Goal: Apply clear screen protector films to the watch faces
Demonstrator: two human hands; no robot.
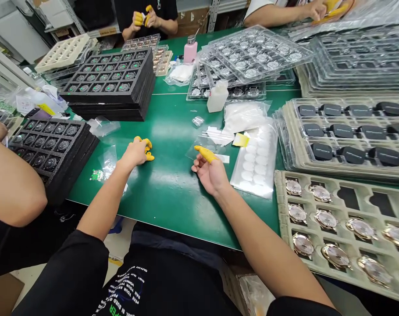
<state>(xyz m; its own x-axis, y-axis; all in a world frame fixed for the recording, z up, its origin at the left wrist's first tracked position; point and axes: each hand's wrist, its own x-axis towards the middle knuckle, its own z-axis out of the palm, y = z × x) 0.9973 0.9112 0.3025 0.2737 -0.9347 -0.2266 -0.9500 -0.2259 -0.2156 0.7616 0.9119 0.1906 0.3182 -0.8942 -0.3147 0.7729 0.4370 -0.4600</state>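
My left hand [137,153] hovers over the green table [166,188], yellow finger cots on its fingertips. A gap shows between its thumb and fingers, and I see nothing held. Clear plastic film [110,159] lies just left of it. My right hand [212,172] is palm up, one yellow-covered finger stretched out and the others loosely bent, with nothing visible in it. Near its fingertips are a clear film sheet [194,147] and a small white strip [223,159]. A sheet of round white stickers [252,169] and a yellow pad [240,140] lie to its right.
Black foam trays of watch parts [104,79] stand at left, beside a co-worker's arm [15,171]. At right are a beige tray of watch cases [281,210] and stacked clear trays [291,145]. A white bottle [218,96] and pink bottle [190,52] stand farther back.
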